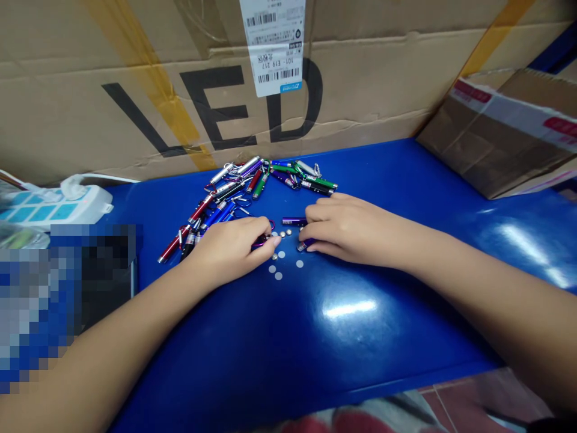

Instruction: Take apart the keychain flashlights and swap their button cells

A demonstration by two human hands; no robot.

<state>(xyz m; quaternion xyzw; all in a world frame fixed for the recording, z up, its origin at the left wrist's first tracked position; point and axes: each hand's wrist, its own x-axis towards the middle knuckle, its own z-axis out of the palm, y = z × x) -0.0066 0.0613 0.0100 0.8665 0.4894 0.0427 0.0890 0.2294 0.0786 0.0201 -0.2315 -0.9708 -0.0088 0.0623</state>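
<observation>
My left hand (234, 243) is closed, thumb and forefinger pinching a small purple flashlight part with a ring, mostly hidden by the fingers. Opposite it, my right hand (336, 228) curls its fingers round a short purple flashlight tube (305, 245). Another purple tube (292, 221) shows at the fingers of that hand; whether they touch it I cannot tell. Between the hands lie small silver button cells (289, 232) and several pale round discs (282, 255). Beyond them, an arc of keychain flashlights (255, 180) in red, blue, green, black, silver and purple lies on the blue table (270, 337).
A large cardboard box (360, 72) marked LED walls off the back. At the right stands a smaller open carton (500, 132). A white power strip (85, 204) with plugs lies at the left, near a pixelated area. The table's front edge runs close to my body.
</observation>
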